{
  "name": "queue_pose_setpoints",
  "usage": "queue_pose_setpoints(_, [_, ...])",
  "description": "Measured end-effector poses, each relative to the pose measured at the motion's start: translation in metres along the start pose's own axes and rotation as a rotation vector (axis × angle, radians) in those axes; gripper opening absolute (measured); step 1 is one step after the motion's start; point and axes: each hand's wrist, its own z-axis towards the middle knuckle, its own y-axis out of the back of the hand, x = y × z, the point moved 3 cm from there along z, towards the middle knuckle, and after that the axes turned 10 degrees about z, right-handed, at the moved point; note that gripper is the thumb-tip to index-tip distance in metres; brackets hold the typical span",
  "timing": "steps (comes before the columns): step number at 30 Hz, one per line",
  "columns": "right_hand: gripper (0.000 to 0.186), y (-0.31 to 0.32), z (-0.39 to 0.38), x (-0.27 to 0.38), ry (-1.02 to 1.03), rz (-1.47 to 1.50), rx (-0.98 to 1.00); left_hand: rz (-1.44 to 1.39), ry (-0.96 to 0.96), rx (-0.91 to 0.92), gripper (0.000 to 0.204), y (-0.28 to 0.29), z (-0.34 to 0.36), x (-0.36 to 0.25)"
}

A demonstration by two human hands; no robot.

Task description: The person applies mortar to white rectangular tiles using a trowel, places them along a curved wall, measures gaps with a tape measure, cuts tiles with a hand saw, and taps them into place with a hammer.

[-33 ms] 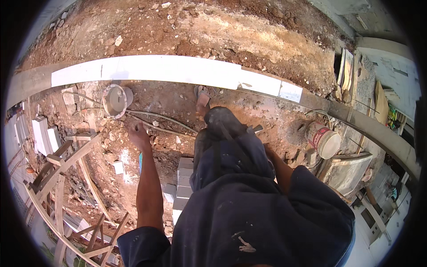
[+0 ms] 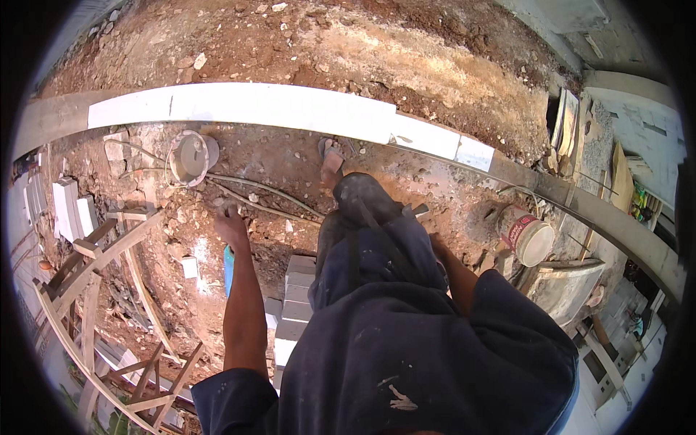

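My left hand (image 2: 231,224) hangs over the rubble at arm's length, fingers slightly bent and apart, nothing visible in it. Beside that forearm a narrow blue strip (image 2: 228,270) shows, partly covered by the arm; its kind is unclear. Beyond the hand stands a bucket (image 2: 191,159) of grey, wet-looking material, with a hose (image 2: 264,187) running past it. My right hand (image 2: 437,245) is low beside my thigh, its fingers mostly hidden behind my clothes. A small dark tip (image 2: 420,209) juts out near my knee; what it belongs to is hidden.
A low wall of white blocks (image 2: 283,106) on a grey beam crosses ahead. Grey blocks (image 2: 297,297) are stacked left of my leg. Wooden frames (image 2: 94,312) stand at the left. Right are a round paint pail (image 2: 535,241) and a mortar-stained trough (image 2: 569,286).
The view has shifted slightly. My left hand has turned a little, its fingers drawn closer, and more of the blue strip shows beside the forearm. My right arm is nearly still.
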Motion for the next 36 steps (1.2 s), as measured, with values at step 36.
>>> queue_pose_setpoints(36, [0.015, -0.043, 0.167, 0.523, 0.011, -0.308, 0.297, 0.074, 1.504, -0.775, 0.037, 0.129, -0.545, 0.148])
